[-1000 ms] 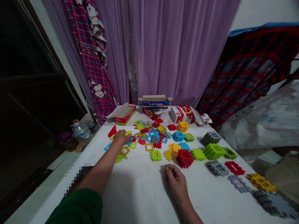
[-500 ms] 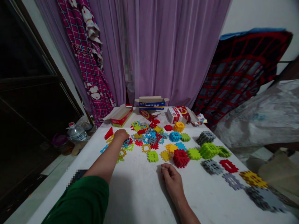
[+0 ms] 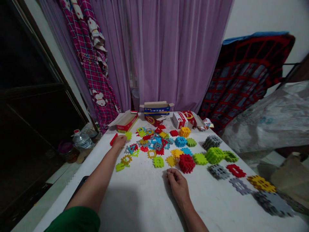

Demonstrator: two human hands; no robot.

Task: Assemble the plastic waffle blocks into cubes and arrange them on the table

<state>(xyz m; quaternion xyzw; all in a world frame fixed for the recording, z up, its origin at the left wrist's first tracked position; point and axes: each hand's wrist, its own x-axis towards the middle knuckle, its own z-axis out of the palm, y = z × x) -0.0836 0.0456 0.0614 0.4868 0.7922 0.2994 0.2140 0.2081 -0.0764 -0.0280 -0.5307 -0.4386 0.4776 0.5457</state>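
My left hand [image 3: 119, 141] is over the far left of the table, fingers closed on a lime-green notched building block [image 3: 128, 135] that sticks out past the fingertips. Just left of that hand lies a red block [image 3: 113, 140]. A loose heap of mixed plastic blocks [image 3: 156, 141] spreads to its right. My right hand [image 3: 178, 183] rests on the white table with curled fingers, and nothing shows in them. Close beyond it are a stack of red blocks [image 3: 186, 163], a yellow block [image 3: 171, 161] and a lime-green square block [image 3: 158, 162].
Along the back stand an open red-and-green box [image 3: 127, 122], a blue box [image 3: 156, 109] and a red-and-white box [image 3: 180, 120]. Stacks of lime-green blocks [image 3: 215, 155] and grey blocks [image 3: 272, 203] line the right side. A dark phone-like object [image 3: 80, 185] lies beneath my left arm.
My left hand has shifted left from the heap's edge, and a lime-green block now shows at its fingertips. The right hand stays in place. The view has moved slightly.
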